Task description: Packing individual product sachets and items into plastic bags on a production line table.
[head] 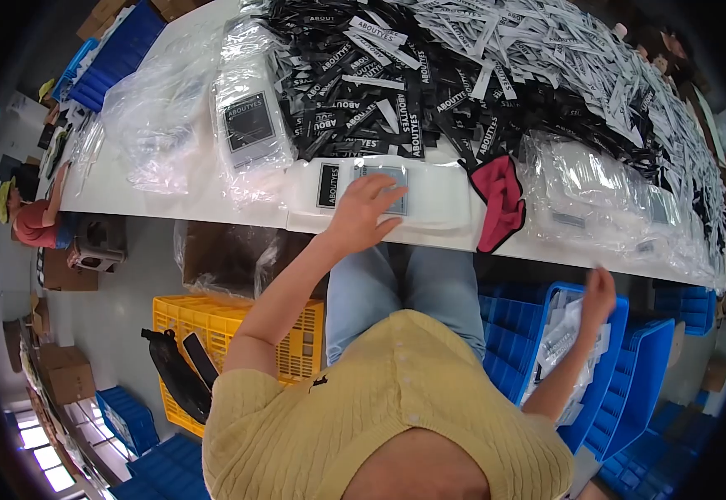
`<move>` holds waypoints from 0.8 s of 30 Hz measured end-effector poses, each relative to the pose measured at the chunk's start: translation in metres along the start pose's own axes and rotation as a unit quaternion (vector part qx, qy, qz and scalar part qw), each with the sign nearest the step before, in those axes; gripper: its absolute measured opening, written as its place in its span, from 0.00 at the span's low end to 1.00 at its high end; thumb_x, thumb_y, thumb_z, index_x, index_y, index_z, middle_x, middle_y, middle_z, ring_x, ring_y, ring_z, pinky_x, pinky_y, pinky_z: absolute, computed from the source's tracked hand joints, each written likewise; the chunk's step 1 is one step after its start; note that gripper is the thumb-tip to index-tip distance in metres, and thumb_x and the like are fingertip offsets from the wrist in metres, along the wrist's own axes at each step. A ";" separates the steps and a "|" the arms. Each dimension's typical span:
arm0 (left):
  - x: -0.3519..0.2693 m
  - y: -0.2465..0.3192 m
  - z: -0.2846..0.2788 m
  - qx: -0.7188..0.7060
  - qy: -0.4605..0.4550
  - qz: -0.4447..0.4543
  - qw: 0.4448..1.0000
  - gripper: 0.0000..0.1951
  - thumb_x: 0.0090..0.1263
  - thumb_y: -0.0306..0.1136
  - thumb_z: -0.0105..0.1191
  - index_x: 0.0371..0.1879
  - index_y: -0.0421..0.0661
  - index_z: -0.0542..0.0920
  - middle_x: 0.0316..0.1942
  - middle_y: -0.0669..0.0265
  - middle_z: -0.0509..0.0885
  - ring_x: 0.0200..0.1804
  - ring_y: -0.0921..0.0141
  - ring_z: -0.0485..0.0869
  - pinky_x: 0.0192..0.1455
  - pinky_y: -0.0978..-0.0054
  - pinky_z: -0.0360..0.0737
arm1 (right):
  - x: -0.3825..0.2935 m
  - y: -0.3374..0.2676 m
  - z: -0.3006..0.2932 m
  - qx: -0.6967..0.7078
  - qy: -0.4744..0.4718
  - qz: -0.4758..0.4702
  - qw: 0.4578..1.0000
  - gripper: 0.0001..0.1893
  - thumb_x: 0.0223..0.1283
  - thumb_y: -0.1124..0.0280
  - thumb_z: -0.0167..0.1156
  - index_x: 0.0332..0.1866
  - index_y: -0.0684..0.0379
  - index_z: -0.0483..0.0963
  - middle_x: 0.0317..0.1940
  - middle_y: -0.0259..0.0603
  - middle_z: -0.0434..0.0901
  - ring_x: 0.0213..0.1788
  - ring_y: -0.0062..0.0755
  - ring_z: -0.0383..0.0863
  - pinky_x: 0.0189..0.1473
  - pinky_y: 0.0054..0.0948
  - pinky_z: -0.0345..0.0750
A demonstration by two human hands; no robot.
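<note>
My left hand (369,209) rests with spread fingers on a stack of frosted plastic bags (441,194) at the table's front edge. A grey printed panel shows partly under the fingers. Just left of them, on the same stack, lies a black packet with white lettering (328,185). My right hand (600,290) is blurred, off the table and above a blue plastic crate (613,350). Its fingers look curled, and whether they hold anything is unclear. Inside that crate lie several filled plastic bags (559,340) bearing writing.
Black packets (363,119) and white packets (563,56) are heaped across the table. Clear-wrapped bag bundles (250,125) flank the stack, with a crumpled red cloth (500,203) at right. A yellow crate (225,312) stands left of my legs. Another person (35,219) works far left.
</note>
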State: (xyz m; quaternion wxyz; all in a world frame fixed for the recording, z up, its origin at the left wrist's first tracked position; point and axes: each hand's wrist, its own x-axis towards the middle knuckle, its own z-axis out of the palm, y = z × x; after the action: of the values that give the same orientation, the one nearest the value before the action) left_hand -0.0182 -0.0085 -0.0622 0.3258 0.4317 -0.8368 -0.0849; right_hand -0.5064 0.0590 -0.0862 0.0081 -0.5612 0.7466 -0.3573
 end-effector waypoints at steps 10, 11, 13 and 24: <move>-0.011 -0.022 0.026 0.062 -0.028 0.014 0.998 0.27 0.49 0.42 0.64 0.49 0.47 0.75 0.56 0.61 0.72 0.62 0.60 0.66 0.65 0.55 0.58 | 0.073 -0.291 0.263 0.138 -0.107 -0.235 0.956 0.15 0.51 0.69 0.62 0.44 0.62 0.75 0.28 0.42 0.81 0.30 0.38 0.81 0.36 0.29 0.76; -0.012 -0.022 0.028 0.063 -0.027 0.017 0.997 0.27 0.49 0.42 0.64 0.49 0.47 0.75 0.56 0.61 0.72 0.62 0.60 0.66 0.65 0.55 0.58 | 0.078 -0.292 0.269 0.152 -0.157 -0.192 0.957 0.16 0.50 0.69 0.61 0.45 0.61 0.75 0.27 0.43 0.80 0.29 0.41 0.80 0.35 0.31 0.76; -0.019 -0.021 0.027 0.075 -0.014 0.010 0.997 0.27 0.49 0.43 0.63 0.50 0.48 0.75 0.56 0.62 0.72 0.62 0.60 0.67 0.65 0.55 0.58 | 0.080 -0.296 0.278 0.170 -0.210 -0.154 0.950 0.16 0.50 0.68 0.61 0.46 0.60 0.74 0.27 0.43 0.80 0.28 0.43 0.79 0.34 0.33 0.76; -0.016 -0.018 0.027 0.088 0.001 0.010 0.996 0.26 0.51 0.44 0.62 0.49 0.47 0.75 0.56 0.61 0.73 0.61 0.59 0.69 0.64 0.54 0.59 | 0.088 -0.343 0.288 0.088 -0.194 -0.339 0.916 0.17 0.55 0.59 0.58 0.43 0.60 0.75 0.34 0.48 0.77 0.31 0.39 0.81 0.33 0.37 0.77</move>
State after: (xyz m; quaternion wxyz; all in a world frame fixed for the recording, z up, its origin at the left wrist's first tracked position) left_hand -0.0159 -0.0107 -0.0988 0.2885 0.4502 -0.8450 -0.0072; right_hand -0.1344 -0.2057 -0.0799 0.0802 -0.8358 0.4611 -0.2870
